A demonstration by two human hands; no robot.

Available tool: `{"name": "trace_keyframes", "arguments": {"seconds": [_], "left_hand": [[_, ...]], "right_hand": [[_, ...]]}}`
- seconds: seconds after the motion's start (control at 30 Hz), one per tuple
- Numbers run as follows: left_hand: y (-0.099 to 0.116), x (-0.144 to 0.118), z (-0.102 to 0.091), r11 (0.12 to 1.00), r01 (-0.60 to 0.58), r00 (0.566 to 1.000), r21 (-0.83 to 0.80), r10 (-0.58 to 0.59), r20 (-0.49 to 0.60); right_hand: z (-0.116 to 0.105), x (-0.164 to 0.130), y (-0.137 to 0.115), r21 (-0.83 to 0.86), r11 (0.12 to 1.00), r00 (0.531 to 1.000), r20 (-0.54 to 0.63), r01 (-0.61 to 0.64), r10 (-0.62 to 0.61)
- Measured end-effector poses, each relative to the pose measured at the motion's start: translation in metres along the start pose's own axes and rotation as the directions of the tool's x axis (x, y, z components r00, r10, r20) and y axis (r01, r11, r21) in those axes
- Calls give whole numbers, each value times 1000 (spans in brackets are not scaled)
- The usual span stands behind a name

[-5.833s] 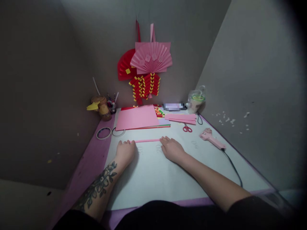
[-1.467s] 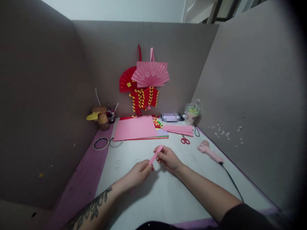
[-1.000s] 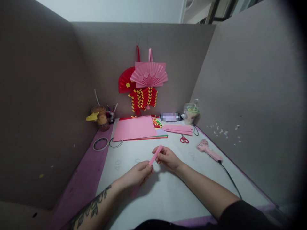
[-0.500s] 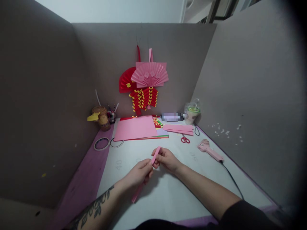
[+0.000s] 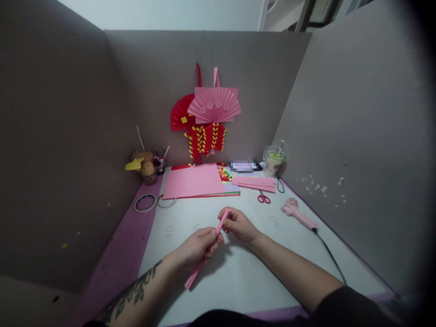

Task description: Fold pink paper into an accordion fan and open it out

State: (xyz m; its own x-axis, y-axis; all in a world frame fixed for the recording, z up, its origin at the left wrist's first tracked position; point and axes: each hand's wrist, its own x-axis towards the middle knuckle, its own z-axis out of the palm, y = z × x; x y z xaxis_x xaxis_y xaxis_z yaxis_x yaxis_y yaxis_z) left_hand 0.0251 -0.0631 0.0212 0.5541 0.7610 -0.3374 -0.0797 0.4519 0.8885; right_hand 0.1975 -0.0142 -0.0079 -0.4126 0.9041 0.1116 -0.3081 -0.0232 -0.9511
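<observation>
While sheets of pink paper (image 5: 193, 180) wait uncut on the counter (image 5: 238, 277), the left hand (image 5: 197, 247) and right hand (image 5: 239, 225) pinch a folded pink strip (image 5: 204, 254) between them above it, creased but not shaped.

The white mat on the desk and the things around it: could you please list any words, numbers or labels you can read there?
"40": faint print on the white mat, left of the left hand; only a likely reading.
Other faint marks on the mat near the right hand: too blurred to read.
Cup at the back: label too small to read.
Pink paper strip held in both hands: no writing.
</observation>
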Motion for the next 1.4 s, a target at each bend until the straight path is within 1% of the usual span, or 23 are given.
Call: {"name": "trace_keyframes", "arguments": {"seconds": [0.1, 0.2, 0.37, 0.47, 0.67, 0.9, 1.07, 1.2, 1.27, 1.33, 1.4], "left_hand": [[-1, 0, -1, 1000, 2, 1000, -7, -1, 15], [-4, 1, -1, 1000, -25, 1000, 13, 25, 6], [-8, 4, -2, 981, -71, 995, 180, 83, -59], [-9, 6, -1, 961, -80, 992, 265, 102, -70], [-6, 5, 1, 924, -96, 989, 370, 131, -72], [-8, 4, 1, 867, -103, 983, 487, 164, -84], [-5, 4, 0, 860, -78, 981, 503, 155, -113], [-5, 5, 1, 869, -86, 979, 487, 164, -120], [-6, 6, 2, 882, -95, 980, 461, 163, -111], [-7, 7, 3, 890, -105, 981, 444, 167, -101], [-7, 7, 3, 885, -109, 981, 453, 169, -94]], "right_hand": [[0, 0, 0, 0, 1000, 1000, 5, 1, -1], [0, 0, 0, 9, 1000, 1000, 8, 2, -2], [0, 0, -1, 27, 1000, 1000, 0, -15, 15], [0, 0, -1, 41, 999, 1000, -2, -24, 24], [1, -1, -2, 43, 998, 999, -19, -46, 46], [1, -2, 1, 38, 997, 998, -28, -61, 62], [1, -2, 2, 20, 998, 998, -8, -56, 56], [6, -6, 2, -43, 998, 994, 101, -43, 47], [11, -8, 2, -65, 997, 991, 128, -41, 49], [14, -8, 2, -99, 994, 995, 92, -40, 49], [13, -8, 0, -143, 989, 999, 20, -43, 47]]}}
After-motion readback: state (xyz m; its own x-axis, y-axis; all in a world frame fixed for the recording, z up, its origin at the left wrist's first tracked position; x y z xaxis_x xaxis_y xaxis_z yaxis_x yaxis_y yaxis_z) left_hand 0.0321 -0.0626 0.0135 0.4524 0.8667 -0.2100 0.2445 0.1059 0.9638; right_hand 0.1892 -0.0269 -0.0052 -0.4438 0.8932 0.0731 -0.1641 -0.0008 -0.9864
